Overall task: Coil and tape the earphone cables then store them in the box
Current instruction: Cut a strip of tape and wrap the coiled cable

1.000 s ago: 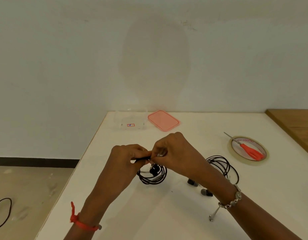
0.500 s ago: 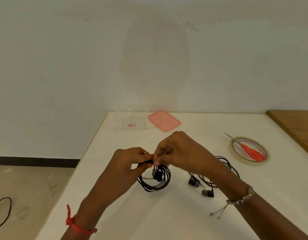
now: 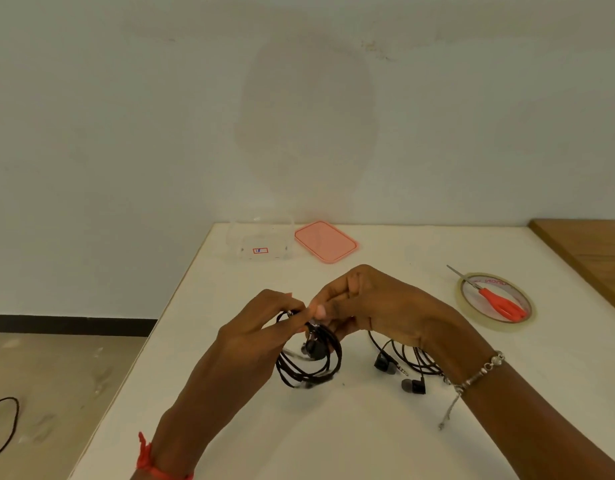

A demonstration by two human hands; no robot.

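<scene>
2 hands meet above the near middle of a white tabletop [image 3: 333, 438]. The left hand [image 3: 261, 327] and right hand [image 3: 378, 306] both pinch the top of a coiled black earphone cable [image 3: 309, 370] with curled fingertips, its loops hanging below. A second earphone [image 3: 382, 363] lies just right. A clear box [image 3: 261, 242] and pink lid [image 3: 326, 241] sit at the far left corner. A tape roll [image 3: 489, 327] with orange scissors [image 3: 503, 303] across it lies near the right edge.

The table [image 3: 333, 438] is smooth, matt white, beside a wood-grained top [image 3: 593, 251]. The box [image 3: 261, 242] is clear plastic, its lid [image 3: 326, 241] matt pink plastic; the tape roll [image 3: 486, 322] looks glossy.
</scene>
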